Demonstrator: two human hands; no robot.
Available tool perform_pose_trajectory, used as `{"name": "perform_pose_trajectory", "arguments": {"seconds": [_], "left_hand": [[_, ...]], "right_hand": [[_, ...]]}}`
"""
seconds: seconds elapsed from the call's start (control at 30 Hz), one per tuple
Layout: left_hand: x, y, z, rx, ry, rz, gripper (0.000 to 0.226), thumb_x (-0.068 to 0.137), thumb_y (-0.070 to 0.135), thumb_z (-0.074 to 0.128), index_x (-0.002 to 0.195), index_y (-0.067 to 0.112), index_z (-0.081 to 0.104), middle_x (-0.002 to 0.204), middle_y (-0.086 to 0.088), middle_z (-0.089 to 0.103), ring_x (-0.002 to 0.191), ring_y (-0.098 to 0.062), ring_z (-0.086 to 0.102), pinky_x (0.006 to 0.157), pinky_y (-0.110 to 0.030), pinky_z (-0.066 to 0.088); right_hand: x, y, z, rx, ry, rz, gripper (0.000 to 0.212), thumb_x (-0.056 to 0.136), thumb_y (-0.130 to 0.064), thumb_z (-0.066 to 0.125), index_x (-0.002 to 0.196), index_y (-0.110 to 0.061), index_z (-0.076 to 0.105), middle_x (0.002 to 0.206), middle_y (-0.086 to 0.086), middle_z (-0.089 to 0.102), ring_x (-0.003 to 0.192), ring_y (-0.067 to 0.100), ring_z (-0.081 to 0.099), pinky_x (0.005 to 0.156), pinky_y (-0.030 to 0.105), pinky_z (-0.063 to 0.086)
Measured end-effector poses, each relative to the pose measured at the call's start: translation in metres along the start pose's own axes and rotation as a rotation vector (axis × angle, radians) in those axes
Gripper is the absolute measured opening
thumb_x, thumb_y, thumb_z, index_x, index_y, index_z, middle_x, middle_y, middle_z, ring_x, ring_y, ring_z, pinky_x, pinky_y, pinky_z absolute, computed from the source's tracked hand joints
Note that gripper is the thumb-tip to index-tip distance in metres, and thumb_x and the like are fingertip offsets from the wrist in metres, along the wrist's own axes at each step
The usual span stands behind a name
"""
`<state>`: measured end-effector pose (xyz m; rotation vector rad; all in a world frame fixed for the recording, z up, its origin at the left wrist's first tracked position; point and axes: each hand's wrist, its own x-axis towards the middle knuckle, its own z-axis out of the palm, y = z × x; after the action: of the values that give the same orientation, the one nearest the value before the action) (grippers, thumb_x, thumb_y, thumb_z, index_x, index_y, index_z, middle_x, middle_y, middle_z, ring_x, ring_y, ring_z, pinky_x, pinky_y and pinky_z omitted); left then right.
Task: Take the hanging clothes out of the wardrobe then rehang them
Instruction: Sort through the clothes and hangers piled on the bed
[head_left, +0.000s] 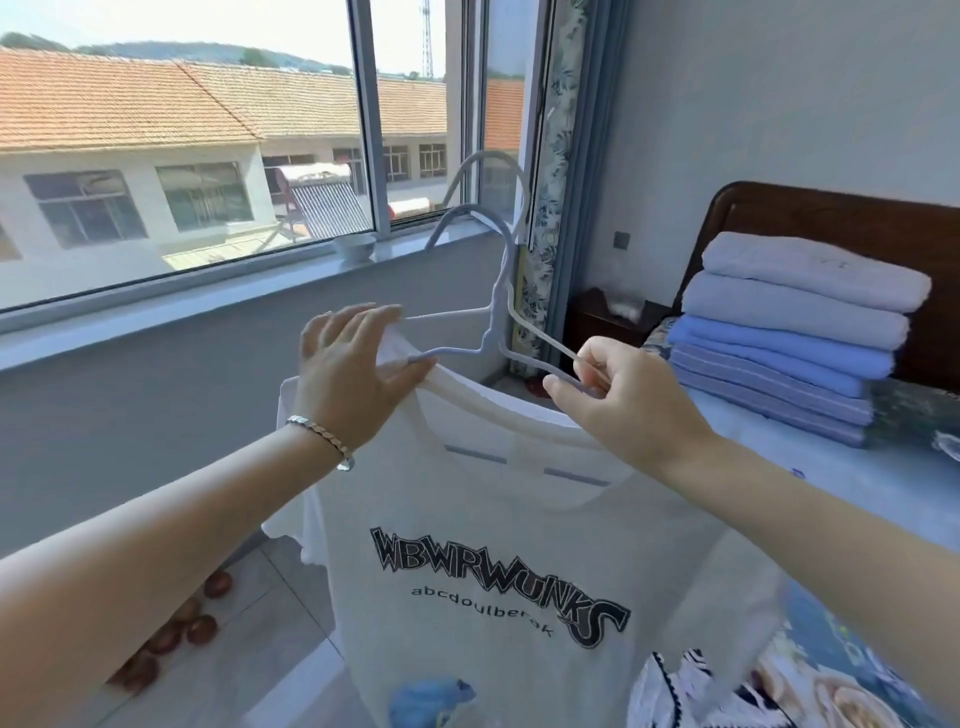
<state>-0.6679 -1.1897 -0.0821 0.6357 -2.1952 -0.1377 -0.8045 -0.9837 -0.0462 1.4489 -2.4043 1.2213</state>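
A white T-shirt (467, 493) with black lettering hangs in front of me. Its neck is round two pale lilac hangers (498, 291) whose hooks point up toward the window. My left hand (343, 374) is at the shirt's left shoulder and pinches the fabric over the hanger arm between thumb and straight fingers. My right hand (623, 395) pinches the right arms of the hangers just above the collar. The hangers' lower bars show faintly through the cloth.
A window sill (208, 280) with a small bowl (354, 245) runs behind the shirt. A bed (883, 467) on the right carries a stack of folded bedding (789, 332). Brown round objects (176, 629) lie on the floor at left. Patterned clothes (685, 691) lie below.
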Motion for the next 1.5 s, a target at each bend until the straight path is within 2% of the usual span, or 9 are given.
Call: {"name": "perform_pose_trajectory", "arguments": {"seconds": [0.13,0.27,0.4,0.53,0.77,0.93,1.1,1.27,1.5], "left_hand": [[-0.012,-0.002,0.001,-0.016,-0.018,-0.019,0.061,0.076,0.065,0.033,0.09,0.012,0.06,0.091,-0.004,0.063,0.09,-0.03,0.06,0.085,-0.04,0.044],[-0.028,0.002,-0.004,0.015,-0.027,-0.051,0.051,0.075,0.067,0.021,0.052,0.023,0.031,0.051,0.007,0.036,0.058,-0.024,0.044,0.046,-0.024,0.021],[-0.043,-0.005,-0.014,0.012,0.021,-0.099,0.058,0.075,0.068,0.027,0.047,0.017,0.035,0.042,0.006,0.031,0.052,-0.026,0.041,0.047,-0.025,0.025],[-0.046,-0.025,-0.035,0.087,0.026,-0.194,0.077,0.068,0.074,0.025,0.052,0.002,0.047,0.045,-0.002,0.04,0.056,-0.033,0.049,0.054,-0.03,0.032],[-0.036,-0.048,-0.062,0.2,-0.078,-0.156,0.061,0.059,0.077,0.027,0.044,0.017,0.032,0.043,0.004,0.033,0.054,-0.025,0.038,0.051,-0.028,0.025],[-0.005,-0.076,-0.06,0.167,-0.163,-0.082,0.069,0.057,0.076,0.04,0.047,0.008,0.037,0.044,-0.005,0.033,0.051,-0.026,0.036,0.054,-0.03,0.035],[0.032,-0.102,0.039,0.265,-0.52,-0.056,0.066,0.072,0.071,0.055,0.05,0.01,0.042,0.05,0.001,0.04,0.059,-0.025,0.042,0.051,-0.027,0.029],[0.023,-0.148,0.216,0.078,-0.937,-0.123,0.052,0.079,0.047,0.068,0.051,0.02,0.034,0.053,0.004,0.036,0.061,-0.024,0.037,0.051,-0.025,0.029],[0.004,-0.173,0.416,0.211,-1.044,0.166,0.039,0.077,0.053,0.063,0.053,0.024,0.058,0.066,0.002,0.055,0.076,-0.027,0.058,0.068,-0.033,0.043]], "right_hand": [[-0.008,-0.001,-0.001,-0.032,0.003,-0.016,0.028,0.084,-0.026,0.064,0.069,-0.022,0.04,0.049,-0.007,0.04,0.047,0.006,0.042,0.05,0.014,0.035],[-0.01,-0.002,-0.005,-0.022,-0.044,-0.004,0.039,0.084,-0.016,0.06,0.114,-0.025,0.037,0.05,-0.005,0.049,0.051,0.002,0.049,0.05,0.016,0.036],[-0.015,0.006,-0.009,-0.249,-0.049,-0.12,0.006,0.086,-0.02,0.059,0.083,-0.015,0.056,0.064,-0.004,0.051,0.063,0.008,0.047,0.063,0.03,0.041],[-0.024,0.01,-0.007,-0.229,-0.278,0.0,0.045,0.093,-0.036,0.048,0.055,-0.016,0.034,0.058,-0.001,0.039,0.061,0.018,0.04,0.055,0.032,0.028],[-0.048,0.006,0.04,0.168,-0.441,0.044,0.049,0.095,-0.03,0.046,0.053,-0.02,0.022,0.047,-0.011,0.021,0.044,0.007,0.021,0.051,0.029,0.02],[-0.043,0.015,0.07,0.58,-0.626,0.265,0.049,0.087,-0.038,0.052,0.073,0.008,0.055,0.068,0.009,0.043,0.062,0.02,0.039,0.058,0.031,0.03],[-0.021,0.076,0.124,0.674,-0.629,0.599,0.042,0.088,-0.04,0.056,0.081,-0.001,0.068,0.073,0.012,0.06,0.07,0.022,0.058,0.068,0.031,0.042],[-0.013,0.184,0.21,0.436,-0.507,0.784,0.044,0.094,-0.033,0.052,0.056,-0.022,0.031,0.049,-0.01,0.027,0.047,0.006,0.028,0.055,0.029,0.019],[0.004,0.323,0.297,0.037,-0.377,0.989,0.024,0.095,-0.035,0.048,0.089,-0.016,0.062,0.075,0.001,0.056,0.086,0.024,0.054,0.073,0.033,0.038]]}}
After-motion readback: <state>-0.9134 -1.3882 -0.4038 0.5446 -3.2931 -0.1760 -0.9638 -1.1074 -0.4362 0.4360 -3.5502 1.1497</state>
